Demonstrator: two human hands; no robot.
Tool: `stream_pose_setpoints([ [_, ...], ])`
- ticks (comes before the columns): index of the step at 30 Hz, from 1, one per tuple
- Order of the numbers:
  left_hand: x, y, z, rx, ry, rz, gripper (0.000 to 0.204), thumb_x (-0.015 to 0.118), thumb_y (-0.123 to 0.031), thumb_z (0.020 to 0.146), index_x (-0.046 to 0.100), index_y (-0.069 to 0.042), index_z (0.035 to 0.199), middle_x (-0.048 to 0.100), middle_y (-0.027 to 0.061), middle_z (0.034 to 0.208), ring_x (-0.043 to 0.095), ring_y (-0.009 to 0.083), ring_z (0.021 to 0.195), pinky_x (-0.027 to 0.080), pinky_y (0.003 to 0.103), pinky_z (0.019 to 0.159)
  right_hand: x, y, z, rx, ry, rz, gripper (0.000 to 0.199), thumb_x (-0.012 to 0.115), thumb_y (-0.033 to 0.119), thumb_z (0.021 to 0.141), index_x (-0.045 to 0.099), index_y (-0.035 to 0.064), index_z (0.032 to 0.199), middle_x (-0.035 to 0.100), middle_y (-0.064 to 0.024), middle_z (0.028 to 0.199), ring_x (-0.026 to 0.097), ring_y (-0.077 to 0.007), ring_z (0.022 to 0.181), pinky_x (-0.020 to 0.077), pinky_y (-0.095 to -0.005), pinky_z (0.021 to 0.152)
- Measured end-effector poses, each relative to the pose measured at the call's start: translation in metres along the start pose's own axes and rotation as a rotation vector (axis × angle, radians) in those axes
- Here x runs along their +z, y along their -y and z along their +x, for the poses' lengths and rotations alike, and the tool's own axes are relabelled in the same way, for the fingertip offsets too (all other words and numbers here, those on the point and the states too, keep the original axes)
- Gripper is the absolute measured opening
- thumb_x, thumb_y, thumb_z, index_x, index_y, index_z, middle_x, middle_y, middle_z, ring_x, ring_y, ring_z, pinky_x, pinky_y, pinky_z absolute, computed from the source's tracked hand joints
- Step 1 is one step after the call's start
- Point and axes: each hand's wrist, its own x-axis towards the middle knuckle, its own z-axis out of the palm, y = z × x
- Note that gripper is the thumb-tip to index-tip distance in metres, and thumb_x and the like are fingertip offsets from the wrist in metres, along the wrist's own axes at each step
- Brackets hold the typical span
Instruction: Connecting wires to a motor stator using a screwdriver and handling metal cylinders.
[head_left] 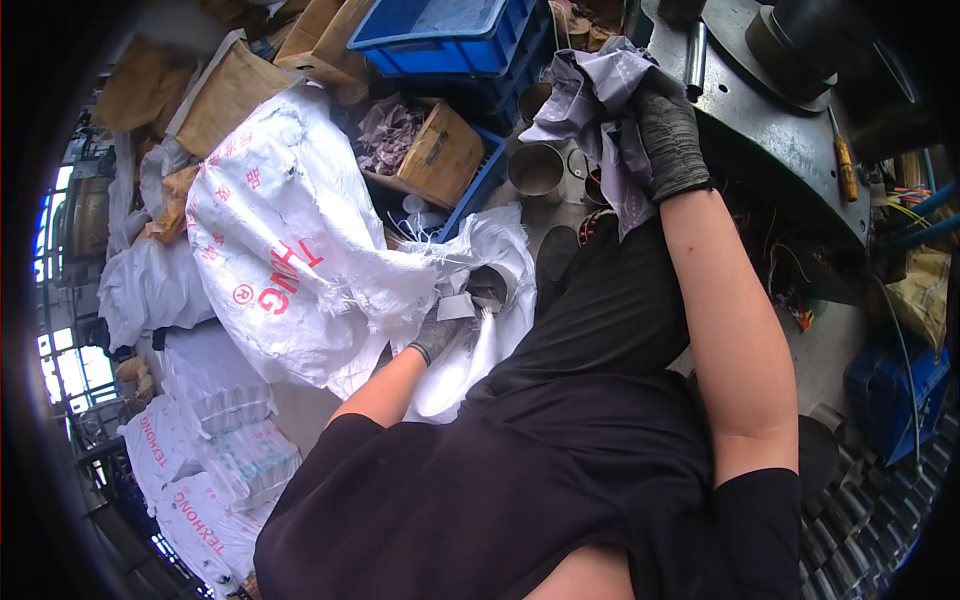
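My right hand, in a dark grey knit glove, is raised at the upper right beside the machine. It grips a crumpled greyish-purple patterned sheet, paper or cloth, whose loose folds hang down over the floor. My left hand, gloved in grey, reaches to the mouth of a large white woven sack with red print. Its fingers are mostly hidden among the sack's folds and a small pale grey piece. Just beyond, a dark grey round form shows inside the sack's opening.
Blue crates stand at the top, with a wooden box below them. Open metal cylinders stand on the floor. A round metal machine table carries an orange-handled screwdriver. White packages are stacked at lower left.
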Motion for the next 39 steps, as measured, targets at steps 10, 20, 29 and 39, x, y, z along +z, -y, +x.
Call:
stream_pose_setpoints([
  [10,0.207,-0.101,-0.005,0.013,-0.546,1.24,0.107,0.087,-0.044,0.07,0.035,-0.001,0.153,0.049,0.0259,0.148,0.045,0.042,0.14,0.035,0.043,0.119,-0.023,-0.017,0.003,0.067,-0.156,-0.009,0.029,0.059,0.016,0.098,0.073,0.0077,0.122,0.076,-0.01,0.105,0.071,-0.0173,0.095,0.0552,-0.0313,0.085],
  [20,0.175,-0.087,0.009,0.323,-0.616,1.023,0.028,0.071,-0.025,0.088,0.07,-0.003,0.105,0.072,0.0188,0.097,0.069,0.0364,0.09,0.053,0.044,0.083,-0.032,-0.035,0.002,-0.211,-0.051,-0.225,0.031,0.062,0.014,0.094,0.072,0.0047,0.121,0.075,-0.0113,0.106,0.07,-0.0176,0.094,0.0559,-0.0311,0.086],
  [29,0.197,-0.068,0.045,-0.127,-0.393,-0.41,0.019,0.067,-0.014,0.098,0.065,0.001,0.111,0.069,0.0095,0.091,0.067,0.0209,0.074,0.057,0.036,0.069,-0.031,-0.022,0.006,0.04,-0.066,-0.073,0.029,0.066,0.025,0.097,0.073,0.0062,0.119,0.076,-0.0089,0.103,0.071,-0.0159,0.093,0.0563,-0.0309,0.088],
  [39,0.166,-0.018,0.088,-0.391,-0.409,-0.463,0.031,0.057,-0.035,0.098,0.072,-0.009,0.104,0.075,0.0106,0.102,0.072,0.0251,0.084,0.057,0.041,0.082,-0.013,-0.014,0.0,0.036,-0.052,-0.002,0.026,0.062,0.018,0.099,0.073,0.0063,0.12,0.073,-0.0061,0.102,0.066,-0.0134,0.089,0.0544,-0.029,0.079],
])
